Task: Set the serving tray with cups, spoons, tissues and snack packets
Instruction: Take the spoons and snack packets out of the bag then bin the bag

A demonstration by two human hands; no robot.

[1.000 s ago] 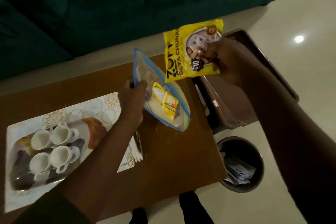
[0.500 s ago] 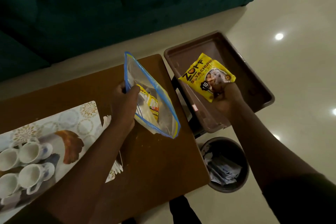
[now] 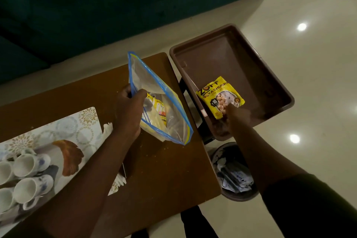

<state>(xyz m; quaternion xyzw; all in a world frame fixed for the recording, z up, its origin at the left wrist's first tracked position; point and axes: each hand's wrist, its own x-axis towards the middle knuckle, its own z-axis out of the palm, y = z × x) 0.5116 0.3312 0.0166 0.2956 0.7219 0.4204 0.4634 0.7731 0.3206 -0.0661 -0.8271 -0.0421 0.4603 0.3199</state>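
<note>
A brown serving tray point(image 3: 251, 60) stands to the right of the wooden table point(image 3: 164, 170). A yellow snack packet point(image 3: 218, 94) lies flat on the tray's near left floor, and my right hand point(image 3: 234, 116) still pinches its lower edge. My left hand point(image 3: 128, 110) grips the rim of a clear zip bag point(image 3: 154, 87) with a blue seal, held open and tilted over the table; more yellow packets show inside it. Several white cups point(image 3: 25, 176) lie on a patterned mat at the left.
White spoons or tissues point(image 3: 108, 129) peek out beside my left forearm at the mat's point(image 3: 85, 120) edge. A round waste bin point(image 3: 234, 174) with papers stands on the floor below the tray. A dark green sofa point(image 3: 96, 6) fills the back.
My right hand has carried the yellow packet from high in the air down onto the tray floor. The zip bag stays held open in my left hand.
</note>
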